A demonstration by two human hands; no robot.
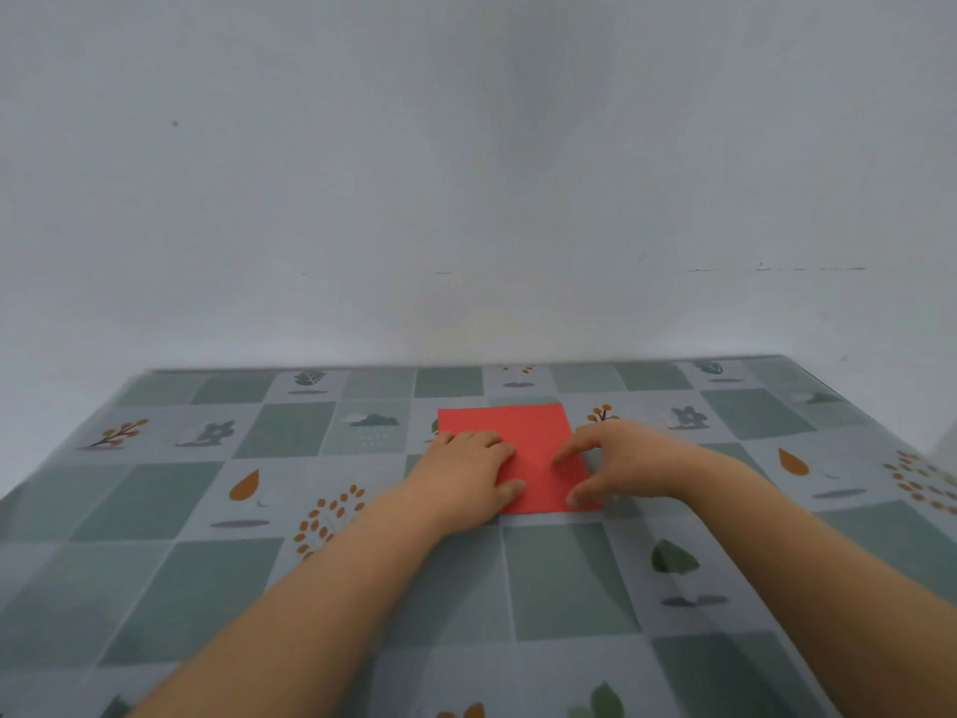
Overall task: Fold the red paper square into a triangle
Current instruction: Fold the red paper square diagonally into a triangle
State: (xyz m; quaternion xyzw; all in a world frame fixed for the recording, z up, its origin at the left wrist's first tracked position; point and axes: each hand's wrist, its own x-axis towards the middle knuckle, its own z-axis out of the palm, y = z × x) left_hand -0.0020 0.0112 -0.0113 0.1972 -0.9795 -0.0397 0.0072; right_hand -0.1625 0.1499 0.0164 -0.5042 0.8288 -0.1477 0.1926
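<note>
The red paper square lies flat and unfolded on the table, far of centre. My left hand rests palm down on its left half, fingers together and flat, covering the near-left corner. My right hand is arched over the paper's right edge. Its fingertips touch the sheet near the middle and its thumb touches the near-right corner. No corner of the paper is lifted.
The table carries a checked grey-green cloth printed with leaves, drops and clouds. Its far edge meets a plain pale wall just behind the paper. The right edge of the table falls away at the far right.
</note>
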